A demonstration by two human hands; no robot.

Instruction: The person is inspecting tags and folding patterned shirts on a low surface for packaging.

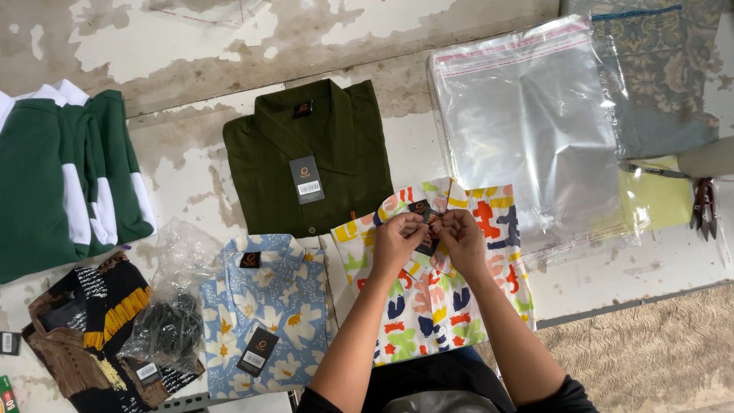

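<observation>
- Far left: a stack of green shirts (65, 180) with white bands, folded, on the worn floor (191, 46).
- Lower left: a black and brown patterned garment (84, 336); just beside it, a crumpled clear bag (172, 313) of dark small parts.
- Centre left: a blue flowered shirt (264, 329), folded, a dark tag on it. Above it, an olive shirt (306, 157), folded, tagged likewise.
- Centre: a colourful patterned shirt (440, 291), folded, directly under both hands.
- Left hand (396, 243): fingers pinched shut on a small dark tag (425, 229) at the shirt's collar.
- Right hand (462, 239): fingers closed on the same tag from the opposite side; the two hands touch.
- Right: clear plastic bags (527, 122), flat, just beside the colourful shirt.
- Far right: small snips (703, 203), well apart from the hands.
</observation>
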